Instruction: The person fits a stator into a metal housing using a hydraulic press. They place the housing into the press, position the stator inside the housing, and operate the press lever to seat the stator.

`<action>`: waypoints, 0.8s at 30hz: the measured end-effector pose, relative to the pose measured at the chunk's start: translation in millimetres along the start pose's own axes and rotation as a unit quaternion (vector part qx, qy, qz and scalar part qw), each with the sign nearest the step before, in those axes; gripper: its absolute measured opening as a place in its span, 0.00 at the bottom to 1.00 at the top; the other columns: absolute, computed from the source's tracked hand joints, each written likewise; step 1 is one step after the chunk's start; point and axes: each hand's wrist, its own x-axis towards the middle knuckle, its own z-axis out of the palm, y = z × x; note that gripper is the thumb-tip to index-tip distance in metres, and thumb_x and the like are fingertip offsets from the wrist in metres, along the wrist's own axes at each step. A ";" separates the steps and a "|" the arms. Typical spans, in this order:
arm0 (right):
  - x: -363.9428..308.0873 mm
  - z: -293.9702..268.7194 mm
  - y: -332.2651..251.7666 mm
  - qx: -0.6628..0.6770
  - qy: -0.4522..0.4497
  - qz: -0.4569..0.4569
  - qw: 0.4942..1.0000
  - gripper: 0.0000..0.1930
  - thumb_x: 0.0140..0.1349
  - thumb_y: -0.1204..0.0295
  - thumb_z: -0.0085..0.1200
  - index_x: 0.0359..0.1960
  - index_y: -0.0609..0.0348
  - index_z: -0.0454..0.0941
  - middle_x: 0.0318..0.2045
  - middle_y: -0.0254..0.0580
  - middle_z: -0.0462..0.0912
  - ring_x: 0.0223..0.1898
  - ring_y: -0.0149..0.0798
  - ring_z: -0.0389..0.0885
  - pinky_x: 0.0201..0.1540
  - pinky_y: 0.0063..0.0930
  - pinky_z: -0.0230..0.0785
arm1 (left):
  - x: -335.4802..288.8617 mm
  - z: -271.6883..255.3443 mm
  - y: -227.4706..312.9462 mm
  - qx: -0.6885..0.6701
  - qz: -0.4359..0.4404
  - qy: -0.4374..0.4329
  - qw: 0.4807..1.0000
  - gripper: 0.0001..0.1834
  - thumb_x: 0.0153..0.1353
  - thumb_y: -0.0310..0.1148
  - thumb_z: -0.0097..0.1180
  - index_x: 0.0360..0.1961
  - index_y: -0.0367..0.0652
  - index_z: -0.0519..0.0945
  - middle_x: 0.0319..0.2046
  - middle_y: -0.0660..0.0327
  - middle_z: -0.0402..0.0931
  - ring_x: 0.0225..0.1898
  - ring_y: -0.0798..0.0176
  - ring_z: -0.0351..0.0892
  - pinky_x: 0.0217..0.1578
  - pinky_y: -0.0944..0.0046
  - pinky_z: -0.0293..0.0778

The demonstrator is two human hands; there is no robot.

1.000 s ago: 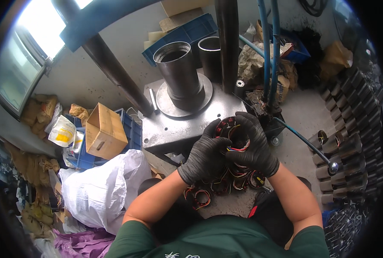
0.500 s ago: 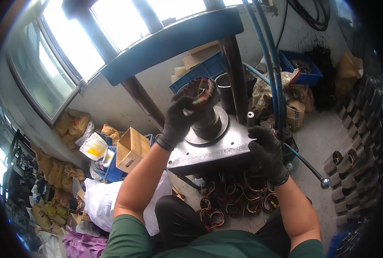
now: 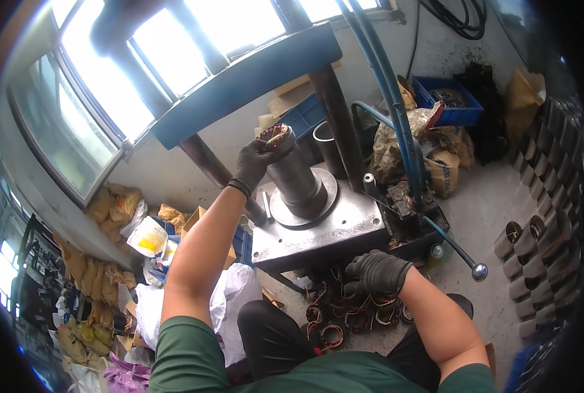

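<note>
My left hand (image 3: 251,165), in a dark glove, has its fingers closed on the rim of a wire-wound stator (image 3: 276,137). Red and pale windings show at the stator's top, which sits on a tall grey metal cylinder (image 3: 296,180). Below, the cylinder rests on a round plate (image 3: 331,196) on the press's steel table (image 3: 318,239). My right hand (image 3: 380,274), gloved too, is in front of the table with nothing in it, its fingers stretched to the left and the thumb apart. Several wound stators (image 3: 332,335) lie on the floor beneath it.
A blue press beam (image 3: 246,82) spans above on dark columns (image 3: 336,124). To the right is a lever with a ball end (image 3: 479,272). Metal sleeves (image 3: 541,262) stand in rows at far right. White sacks (image 3: 236,295) and a cardboard box (image 3: 229,252) lie at left.
The stator has gone from being held up close, above the fixture, to sitting on the cylinder. My right hand has dropped from beside the table toward the stators below. The view has shifted.
</note>
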 end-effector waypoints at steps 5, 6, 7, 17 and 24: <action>2.8 8.2 2.8 0.038 0.059 -0.046 0.997 0.22 0.57 0.59 0.64 0.49 0.60 0.84 0.48 0.53 0.84 0.50 0.56 0.83 0.55 0.45 0.76 | -9.4 -5.1 -5.6 0.042 -0.005 0.000 0.999 0.17 0.55 0.31 0.75 0.43 0.35 0.85 0.39 0.56 0.87 0.41 0.62 0.83 0.48 0.62 0.77; 4.9 10.8 4.4 0.044 0.076 -0.059 0.994 0.21 0.55 0.62 0.65 0.49 0.60 0.84 0.48 0.53 0.84 0.50 0.56 0.83 0.55 0.45 0.76 | -10.4 -5.2 -7.6 0.036 -0.002 0.002 0.999 0.17 0.55 0.31 0.75 0.43 0.35 0.85 0.39 0.56 0.87 0.41 0.63 0.83 0.48 0.62 0.77; 8.3 13.9 6.2 0.044 0.100 -0.079 0.991 0.20 0.53 0.66 0.65 0.47 0.60 0.84 0.48 0.53 0.84 0.50 0.56 0.83 0.54 0.44 0.76 | -10.2 -5.3 -9.2 0.029 0.000 0.003 1.000 0.17 0.55 0.30 0.75 0.43 0.35 0.85 0.39 0.56 0.86 0.41 0.63 0.83 0.48 0.62 0.77; 4.3 15.3 2.8 0.142 0.219 -0.085 0.962 0.12 0.52 0.79 0.61 0.40 0.56 0.86 0.46 0.50 0.84 0.45 0.55 0.84 0.50 0.40 0.79 | -14.0 -4.9 -2.7 0.154 0.021 -0.008 0.988 0.22 0.56 0.29 0.73 0.52 0.37 0.83 0.44 0.61 0.85 0.45 0.68 0.80 0.51 0.65 0.76; -3.6 4.1 4.9 0.124 0.229 -0.096 0.961 0.12 0.54 0.81 0.59 0.41 0.60 0.83 0.46 0.51 0.84 0.45 0.54 0.84 0.48 0.39 0.79 | 7.7 -4.0 -0.7 0.100 0.018 -0.065 0.993 0.17 0.55 0.35 0.72 0.42 0.36 0.86 0.32 0.55 0.85 0.40 0.62 0.84 0.46 0.60 0.78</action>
